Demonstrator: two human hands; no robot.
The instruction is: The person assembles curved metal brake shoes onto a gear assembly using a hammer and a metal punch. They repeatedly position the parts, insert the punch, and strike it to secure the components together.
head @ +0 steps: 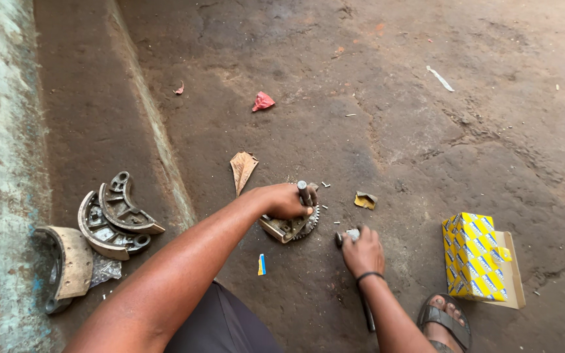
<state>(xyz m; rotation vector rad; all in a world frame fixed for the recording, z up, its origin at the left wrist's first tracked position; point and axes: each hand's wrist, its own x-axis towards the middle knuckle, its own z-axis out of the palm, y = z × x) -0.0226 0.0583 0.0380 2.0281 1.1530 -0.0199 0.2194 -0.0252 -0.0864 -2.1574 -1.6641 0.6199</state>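
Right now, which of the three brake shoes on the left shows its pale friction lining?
The outermost brake shoe, farthest left and nearest the camera. Its broad beige lining faces up, while the other two brake shoes lie nested, showing only grey metal ribs.

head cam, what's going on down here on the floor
A person crouches over a dirt floor. The left hand grips a metal rod standing on a toothed gear part. The right hand holds a small metal piece beside it. Three curved brake shoes lie to the left, and a yellow box sits near a sandalled foot.
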